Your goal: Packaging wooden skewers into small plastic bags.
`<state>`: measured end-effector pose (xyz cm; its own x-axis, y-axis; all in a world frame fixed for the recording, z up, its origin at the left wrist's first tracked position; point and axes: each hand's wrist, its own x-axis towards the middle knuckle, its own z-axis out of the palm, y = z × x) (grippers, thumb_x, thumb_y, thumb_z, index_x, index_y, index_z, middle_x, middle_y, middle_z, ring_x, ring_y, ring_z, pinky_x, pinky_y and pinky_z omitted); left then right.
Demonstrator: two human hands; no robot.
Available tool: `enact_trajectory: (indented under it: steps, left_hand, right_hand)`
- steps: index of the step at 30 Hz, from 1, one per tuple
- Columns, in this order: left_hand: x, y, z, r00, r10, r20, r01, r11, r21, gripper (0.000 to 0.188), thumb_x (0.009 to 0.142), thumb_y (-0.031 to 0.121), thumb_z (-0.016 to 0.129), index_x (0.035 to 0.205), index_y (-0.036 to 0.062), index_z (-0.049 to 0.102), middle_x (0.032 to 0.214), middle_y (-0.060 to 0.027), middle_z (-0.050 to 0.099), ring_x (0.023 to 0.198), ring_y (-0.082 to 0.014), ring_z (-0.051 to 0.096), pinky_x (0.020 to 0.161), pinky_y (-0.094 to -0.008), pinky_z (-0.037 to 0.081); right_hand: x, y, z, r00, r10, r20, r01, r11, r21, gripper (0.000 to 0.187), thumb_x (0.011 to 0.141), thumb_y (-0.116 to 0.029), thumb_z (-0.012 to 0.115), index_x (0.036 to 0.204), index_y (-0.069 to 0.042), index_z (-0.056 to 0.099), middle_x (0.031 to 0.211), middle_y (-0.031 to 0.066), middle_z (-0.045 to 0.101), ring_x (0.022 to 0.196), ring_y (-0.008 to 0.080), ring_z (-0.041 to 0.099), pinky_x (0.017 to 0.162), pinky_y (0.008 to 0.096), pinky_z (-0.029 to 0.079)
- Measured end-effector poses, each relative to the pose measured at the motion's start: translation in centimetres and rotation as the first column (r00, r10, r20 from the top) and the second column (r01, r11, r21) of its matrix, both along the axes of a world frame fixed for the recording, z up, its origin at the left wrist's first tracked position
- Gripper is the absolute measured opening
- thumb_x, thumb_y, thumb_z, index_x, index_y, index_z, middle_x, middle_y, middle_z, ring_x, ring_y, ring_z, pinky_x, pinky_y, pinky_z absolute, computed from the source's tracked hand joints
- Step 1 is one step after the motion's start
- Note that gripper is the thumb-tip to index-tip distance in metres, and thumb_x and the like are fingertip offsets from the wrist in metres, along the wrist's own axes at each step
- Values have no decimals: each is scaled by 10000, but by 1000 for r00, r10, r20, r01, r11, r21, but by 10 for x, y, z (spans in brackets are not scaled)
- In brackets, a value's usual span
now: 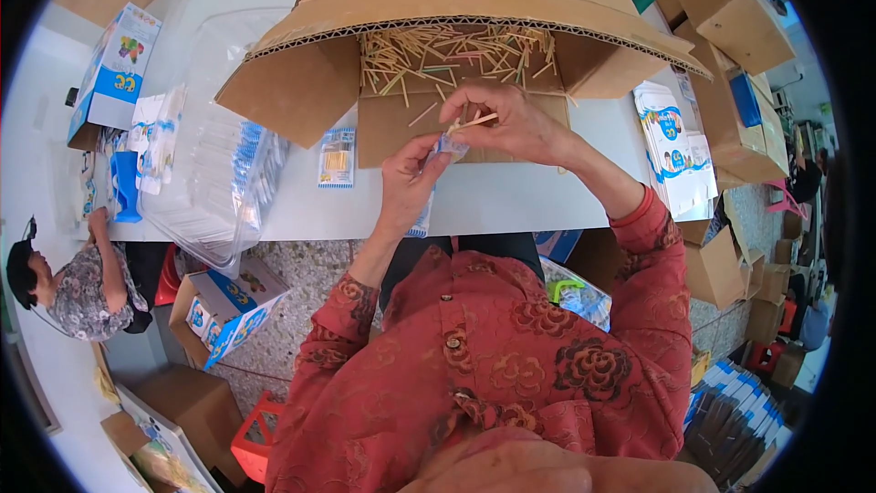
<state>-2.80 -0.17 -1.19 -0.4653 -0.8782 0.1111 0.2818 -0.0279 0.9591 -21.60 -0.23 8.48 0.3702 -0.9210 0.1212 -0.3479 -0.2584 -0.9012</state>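
Observation:
My left hand (408, 178) is closed around a small clear plastic packet with blue print (422, 221), its upper end pinched between thumb and fingers. Just above it, my right hand (520, 125) pinches a few thin pale sticks (478, 120) at the packet's mouth. Whether their ends are inside the packet I cannot tell. Beyond both hands, a large cardboard box (315, 82) lies with its opening toward me. Many loose sticks (456, 44), mostly pale yellow with some pink and green, are spread inside it. A filled packet (337, 158) lies flat on the table, left of my hands.
A clear plastic tub (178, 173) holding blue-striped packets stands at left, beside a printed carton (114, 73). Flattened white-and-blue cartons (673, 151) are stacked at right. Another person (87, 288) sits at the far left. Boxes and an orange stool (258, 438) stand on the floor.

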Motion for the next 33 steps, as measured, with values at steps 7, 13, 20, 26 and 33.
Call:
enact_trajectory:
  steps: [7, 13, 20, 26, 33]
  left_hand:
    - [-1, -3, 1, 999, 12, -43, -9, 998, 59, 278, 914, 91, 562, 1160, -36, 557, 1024, -49, 633, 902, -78, 567, 807, -213, 442]
    - [-5, -8, 12, 999, 44, -33, -42, 997, 64, 268, 941, 145, 528, 1134, -34, 579, 1002, -31, 632, 874, -57, 548, 783, -211, 441]
    - [-2, -11, 23, 985, 170, -3, -169, 979, 115, 250, 957, 252, 495, 1003, 58, 644, 765, 77, 608, 517, 37, 289, 443, -148, 184]
    - [3, -12, 16, 991, 112, -76, -94, 972, 215, 197, 929, 141, 548, 1022, -23, 608, 914, -18, 640, 780, -47, 563, 697, -198, 455]
    - [11, -15, 11, 993, 112, 44, -115, 989, 93, 190, 808, 1, 665, 989, -27, 617, 891, -37, 657, 766, -51, 590, 684, -197, 482]
  right_hand:
    - [-2, -9, 2, 997, -31, -77, 35, 999, 42, 258, 878, -269, 577, 1006, -48, 613, 947, 74, 626, 788, 146, 578, 677, 289, 470]
    - [5, -20, -17, 973, -96, -209, 63, 985, -163, 314, 949, -281, 484, 1107, -30, 588, 997, 47, 626, 925, 109, 549, 772, 274, 451]
    - [3, -14, -43, 964, -148, 219, 138, 989, 60, 309, 872, -267, 607, 1090, -48, 606, 856, 53, 634, 748, 116, 577, 679, 263, 468]
    - [4, -10, -77, 960, -256, 113, 250, 966, 66, 265, 818, -182, 673, 1011, -9, 620, 736, 18, 612, 698, 68, 549, 632, 230, 459]
    - [19, -7, -66, 892, -239, 384, 208, 971, 121, 186, 817, -139, 679, 922, 2, 620, 733, 0, 596, 674, 54, 507, 601, 233, 443]
